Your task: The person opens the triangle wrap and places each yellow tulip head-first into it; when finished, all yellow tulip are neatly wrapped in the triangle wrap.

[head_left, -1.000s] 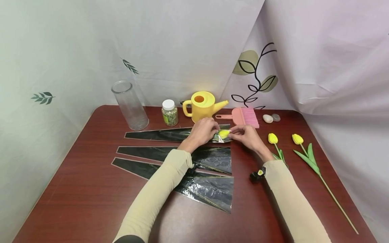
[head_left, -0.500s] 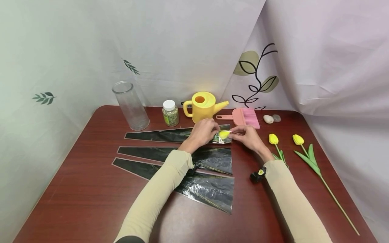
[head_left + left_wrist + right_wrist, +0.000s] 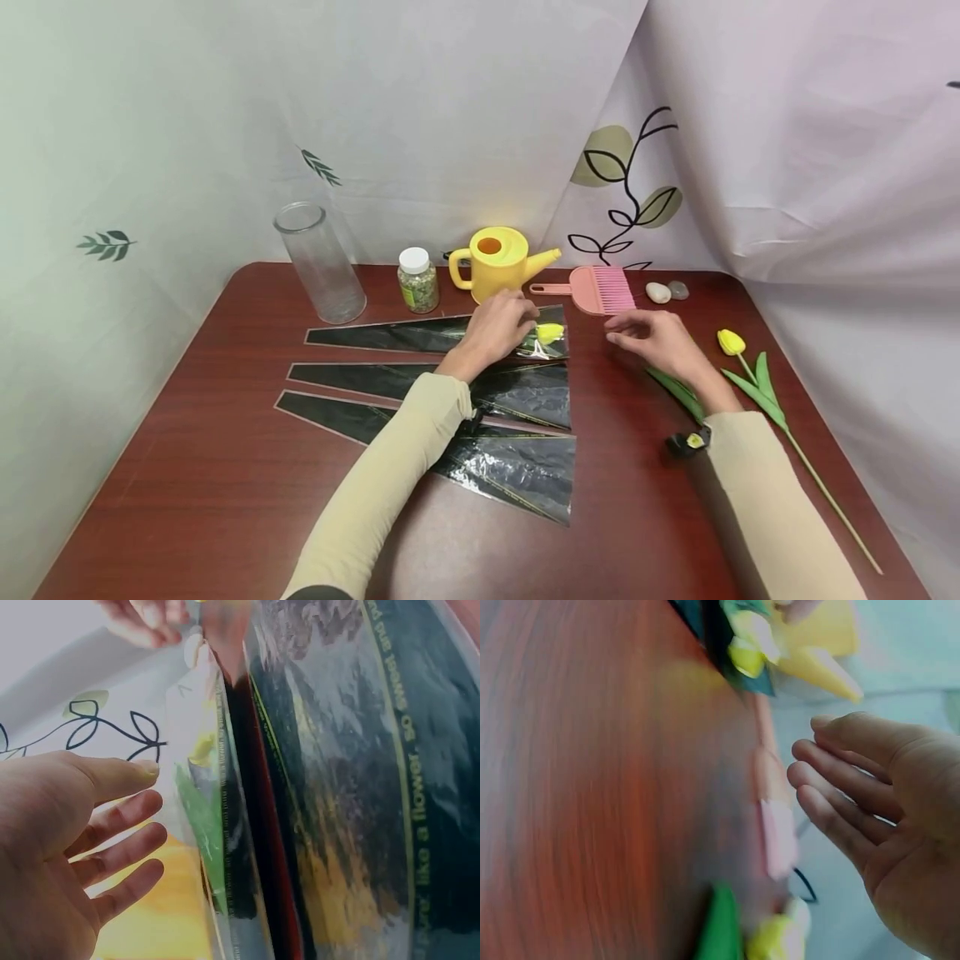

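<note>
Two flower sleeves lie flat and unfilled nearest the viewer. Beyond them, the left hand rests with relaxed fingers on the far sleeve, a yellow tulip already inside. At three o'clock the right hand, fingers loose and holding nothing, hovers over a second tulip, with a third tulip unwrapped beside it. At twelve: watering can, jar, and a glass vase with nothing visible in it.

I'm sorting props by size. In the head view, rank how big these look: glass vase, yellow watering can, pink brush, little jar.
1. glass vase
2. yellow watering can
3. pink brush, close to the can, so unsure
4. little jar
</note>
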`<state>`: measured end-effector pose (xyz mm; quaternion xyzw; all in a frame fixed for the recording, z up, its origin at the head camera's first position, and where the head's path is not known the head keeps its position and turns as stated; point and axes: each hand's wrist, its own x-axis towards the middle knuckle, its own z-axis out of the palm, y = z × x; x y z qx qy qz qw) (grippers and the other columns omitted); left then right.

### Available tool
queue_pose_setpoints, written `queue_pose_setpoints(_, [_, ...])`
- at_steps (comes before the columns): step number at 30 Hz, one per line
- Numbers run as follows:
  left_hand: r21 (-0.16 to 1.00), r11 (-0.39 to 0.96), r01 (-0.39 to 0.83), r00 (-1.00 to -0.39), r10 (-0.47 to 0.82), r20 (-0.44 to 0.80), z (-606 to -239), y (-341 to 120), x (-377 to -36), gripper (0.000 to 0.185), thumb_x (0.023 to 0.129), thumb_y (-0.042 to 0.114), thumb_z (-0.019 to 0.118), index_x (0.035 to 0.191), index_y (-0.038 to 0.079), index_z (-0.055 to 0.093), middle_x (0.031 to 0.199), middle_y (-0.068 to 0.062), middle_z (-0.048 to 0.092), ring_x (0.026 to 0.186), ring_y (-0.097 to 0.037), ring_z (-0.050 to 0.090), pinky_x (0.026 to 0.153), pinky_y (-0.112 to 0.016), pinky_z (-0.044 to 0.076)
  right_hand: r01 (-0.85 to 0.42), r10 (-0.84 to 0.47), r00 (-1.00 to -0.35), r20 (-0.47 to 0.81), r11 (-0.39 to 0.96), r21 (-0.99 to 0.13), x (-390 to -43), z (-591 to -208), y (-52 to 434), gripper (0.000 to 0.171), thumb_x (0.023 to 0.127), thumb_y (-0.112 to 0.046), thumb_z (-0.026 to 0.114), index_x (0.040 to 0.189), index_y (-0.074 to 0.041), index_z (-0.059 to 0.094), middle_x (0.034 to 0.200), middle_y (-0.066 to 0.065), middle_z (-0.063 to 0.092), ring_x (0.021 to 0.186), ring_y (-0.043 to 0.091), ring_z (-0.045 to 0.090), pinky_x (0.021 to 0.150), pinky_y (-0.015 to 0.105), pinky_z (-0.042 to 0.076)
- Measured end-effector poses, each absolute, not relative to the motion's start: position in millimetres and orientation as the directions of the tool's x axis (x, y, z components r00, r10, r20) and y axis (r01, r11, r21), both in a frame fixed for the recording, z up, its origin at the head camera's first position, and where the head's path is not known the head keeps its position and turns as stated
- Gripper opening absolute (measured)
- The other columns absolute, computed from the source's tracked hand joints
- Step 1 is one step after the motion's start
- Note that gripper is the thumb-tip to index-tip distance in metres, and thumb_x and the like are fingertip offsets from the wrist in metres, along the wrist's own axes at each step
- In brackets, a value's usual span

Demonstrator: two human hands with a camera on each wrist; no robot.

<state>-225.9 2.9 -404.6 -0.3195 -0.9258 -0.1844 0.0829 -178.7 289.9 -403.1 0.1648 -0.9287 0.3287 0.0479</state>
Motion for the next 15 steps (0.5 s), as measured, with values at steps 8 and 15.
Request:
queue_pose_setpoints(8, [0.318, 0.699, 0.64, -0.768, 0.577, 0.278, -399.1, -5.2, -203.9, 0.012, 0.091, 0.025, 0.073, 0.1, 0.019, 0.077, 0.094, 0.006, 0.064, 0.091, -0.014, 0.059, 0.077, -0.031, 0.05, -0.264, -0.149, -0.959, 0.242, 0.784, -0.562, -126.7, -387.0, 334.5, 0.017, 0.086, -0.017, 0.077, 0.103, -0.013, 0.075, 0.091, 0.0, 0.073, 0.076, 0.009, 0.067, 0.064, 0.012, 0.046])
queue_pose_setpoints(15, [0.303, 0.671, 0.676, -0.735, 0.643, 0.216, -401.7, -11.6, -171.5, 0.011, 0.091, 0.027, 0.071, 0.098, 0.02, 0.077, 0.094, 0.006, 0.065, 0.092, -0.015, 0.062, 0.08, -0.034, 0.051, -0.175, -0.081, -0.971, 0.223, 0.878, -0.445, -80.4, -386.4, 359.5, 0.018, 0.085, -0.02, 0.077, 0.102, -0.014, 0.076, 0.089, -0.001, 0.073, 0.075, 0.007, 0.062, 0.063, 0.018, 0.041])
